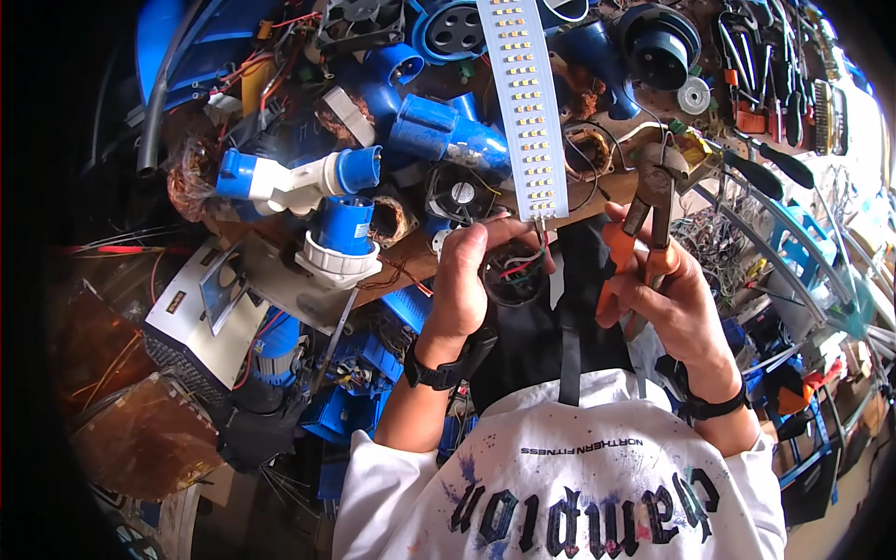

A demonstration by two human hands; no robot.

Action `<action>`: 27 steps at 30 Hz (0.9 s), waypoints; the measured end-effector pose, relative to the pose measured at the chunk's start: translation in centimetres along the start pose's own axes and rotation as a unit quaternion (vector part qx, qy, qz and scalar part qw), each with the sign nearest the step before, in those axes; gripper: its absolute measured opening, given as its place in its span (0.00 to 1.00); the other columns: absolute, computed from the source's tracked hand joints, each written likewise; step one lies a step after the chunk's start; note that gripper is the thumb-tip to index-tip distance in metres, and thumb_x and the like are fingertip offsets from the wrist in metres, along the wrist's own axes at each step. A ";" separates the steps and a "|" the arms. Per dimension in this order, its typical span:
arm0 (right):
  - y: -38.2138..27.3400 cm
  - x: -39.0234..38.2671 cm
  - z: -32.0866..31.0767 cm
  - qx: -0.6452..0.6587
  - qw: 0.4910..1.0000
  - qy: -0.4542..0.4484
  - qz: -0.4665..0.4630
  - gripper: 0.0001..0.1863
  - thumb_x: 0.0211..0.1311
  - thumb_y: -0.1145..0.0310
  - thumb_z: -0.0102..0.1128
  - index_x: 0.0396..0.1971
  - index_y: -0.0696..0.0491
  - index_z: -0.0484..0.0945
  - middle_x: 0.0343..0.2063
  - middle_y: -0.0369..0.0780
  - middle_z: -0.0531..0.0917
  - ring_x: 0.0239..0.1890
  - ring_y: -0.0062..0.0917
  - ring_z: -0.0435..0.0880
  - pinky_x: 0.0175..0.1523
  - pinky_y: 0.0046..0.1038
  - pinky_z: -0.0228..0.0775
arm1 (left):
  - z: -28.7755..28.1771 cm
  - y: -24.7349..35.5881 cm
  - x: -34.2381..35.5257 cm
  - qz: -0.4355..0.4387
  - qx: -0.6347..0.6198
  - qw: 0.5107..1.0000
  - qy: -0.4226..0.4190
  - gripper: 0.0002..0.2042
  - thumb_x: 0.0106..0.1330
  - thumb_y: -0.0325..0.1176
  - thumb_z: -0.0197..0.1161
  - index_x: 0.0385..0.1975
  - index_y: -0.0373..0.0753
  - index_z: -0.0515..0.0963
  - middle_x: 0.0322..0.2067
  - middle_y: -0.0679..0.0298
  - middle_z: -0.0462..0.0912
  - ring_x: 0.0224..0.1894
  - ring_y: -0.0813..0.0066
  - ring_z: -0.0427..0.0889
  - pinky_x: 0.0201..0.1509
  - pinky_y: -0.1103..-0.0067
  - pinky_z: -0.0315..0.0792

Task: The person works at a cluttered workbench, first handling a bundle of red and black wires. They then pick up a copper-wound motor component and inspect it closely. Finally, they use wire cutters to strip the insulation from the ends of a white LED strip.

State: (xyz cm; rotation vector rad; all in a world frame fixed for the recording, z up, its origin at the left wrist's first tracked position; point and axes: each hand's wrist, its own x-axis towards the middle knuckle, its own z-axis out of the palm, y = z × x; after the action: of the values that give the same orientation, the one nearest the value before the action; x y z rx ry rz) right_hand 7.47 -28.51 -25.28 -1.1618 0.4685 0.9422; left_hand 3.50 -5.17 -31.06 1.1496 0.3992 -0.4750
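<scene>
A long white LED light [527,121], its board dotted with rows of small yellow chips, stands upright before me. Around its lower end curl the fingers of my left hand [465,280], thumb raised. Red, white and green wires run from that end to a round black part [515,278] beside my palm; how the fingers meet this part is partly hidden. My right hand [677,299] is closed on pliers [661,177] with worn orange handles. Their metal head points up and away, to the right of the light, and the handles are spread apart.
Blue-and-white industrial plugs [345,233], a blue connector [448,131] and copper-wound motor parts [392,219] crowd the bench on the left. Screwdrivers and other hand tools [765,75] lie at the far right. A white metal case [201,308] stands lower left, with tangled wires [714,233] at right.
</scene>
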 end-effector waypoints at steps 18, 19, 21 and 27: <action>-0.4 0.3 0.3 0.006 0.999 -0.038 -0.006 0.28 0.63 0.77 0.57 0.63 0.57 0.63 0.37 0.37 0.81 0.26 0.19 0.82 0.32 0.20 0.78 | -0.9 1.4 0.8 -0.108 -0.485 0.866 -0.053 0.33 0.68 0.63 0.36 0.46 0.39 0.78 0.25 0.55 0.76 0.24 0.68 0.74 0.36 0.69 0.69; -0.4 0.3 0.3 0.003 0.999 -0.037 -0.002 0.28 0.63 0.77 0.57 0.63 0.57 0.64 0.35 0.37 0.81 0.26 0.18 0.82 0.32 0.20 0.78 | -0.8 1.5 0.6 -0.108 -0.437 0.893 -0.027 0.34 0.67 0.63 0.36 0.49 0.37 0.75 0.24 0.57 0.76 0.24 0.69 0.73 0.36 0.69 0.68; -0.4 0.3 0.4 0.003 1.000 -0.025 0.003 0.27 0.63 0.77 0.57 0.63 0.57 0.64 0.33 0.36 0.81 0.25 0.18 0.82 0.33 0.20 0.78 | -0.9 1.6 0.6 -0.110 -0.332 0.936 0.023 0.37 0.67 0.63 0.37 0.57 0.33 0.68 0.22 0.60 0.74 0.23 0.70 0.71 0.35 0.70 0.67; -0.1 0.5 0.4 0.022 1.000 -0.006 0.011 0.26 0.63 0.77 0.57 0.61 0.56 0.65 0.32 0.37 0.81 0.26 0.18 0.82 0.32 0.21 0.78 | -1.0 2.2 0.2 -0.099 -0.213 0.965 0.120 0.35 0.67 0.63 0.38 0.51 0.34 0.73 0.26 0.55 0.78 0.25 0.64 0.76 0.37 0.67 0.75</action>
State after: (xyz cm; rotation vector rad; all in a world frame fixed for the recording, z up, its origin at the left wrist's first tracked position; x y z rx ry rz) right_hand 7.77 -27.93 -25.41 -1.1137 0.4904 0.9523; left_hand 4.86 -3.58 -29.85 0.7504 0.7924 -0.3989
